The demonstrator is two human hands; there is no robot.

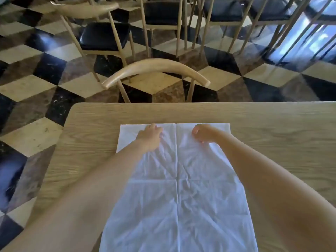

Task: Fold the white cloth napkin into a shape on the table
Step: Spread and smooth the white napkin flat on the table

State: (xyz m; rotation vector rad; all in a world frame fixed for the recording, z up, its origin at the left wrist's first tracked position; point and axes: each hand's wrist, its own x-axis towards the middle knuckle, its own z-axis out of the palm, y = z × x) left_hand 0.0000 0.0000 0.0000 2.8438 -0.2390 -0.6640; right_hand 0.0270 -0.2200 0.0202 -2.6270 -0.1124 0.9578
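white napkin (178, 188) flat on desk (272, 124); my left hand (151, 135) fingers spread flat near its far edge, right hand (203, 133) fingers curled, pinch unclear.

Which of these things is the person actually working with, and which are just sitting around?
In use: white napkin, spread flat on the wooden table; left hand and right hand, both resting on its far end.

Just there: the near chair, the black-seated chairs behind it, the checkered floor.

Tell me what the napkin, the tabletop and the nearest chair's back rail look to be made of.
Napkin: thin woven cloth, matte white; it wrinkles and holds fold creases.
Tabletop: wood or wood-look laminate, pale matte; straight grain lines, which of the two is unclear.
Chair back rail: light wood, smooth with a slight sheen, seemingly.
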